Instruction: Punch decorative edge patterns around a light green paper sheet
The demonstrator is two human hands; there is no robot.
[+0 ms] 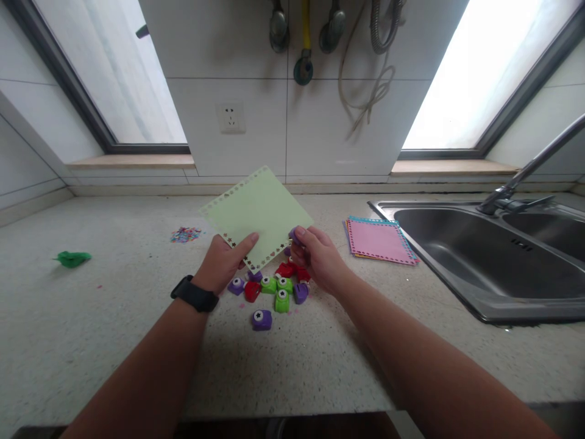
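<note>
The counter (pixel 91 341) runs bare toward its front edge and left side; the sink (pixel 479 268) cuts into its right part. A pink sheet stack (pixel 379 239) lies just left of the sink rim, confetti (pixel 185 234) and a green scrap (pixel 73 258) toward the left edge. Small punches (pixel 269 292) cluster mid-counter, under the hands. The left hand (pixel 223 263) pinches the near edge of the green sheet (pixel 258 213), held tilted above the counter. The right hand (pixel 317 256) is closed on a purple punch (pixel 294 235) at the sheet's right edge.
</note>
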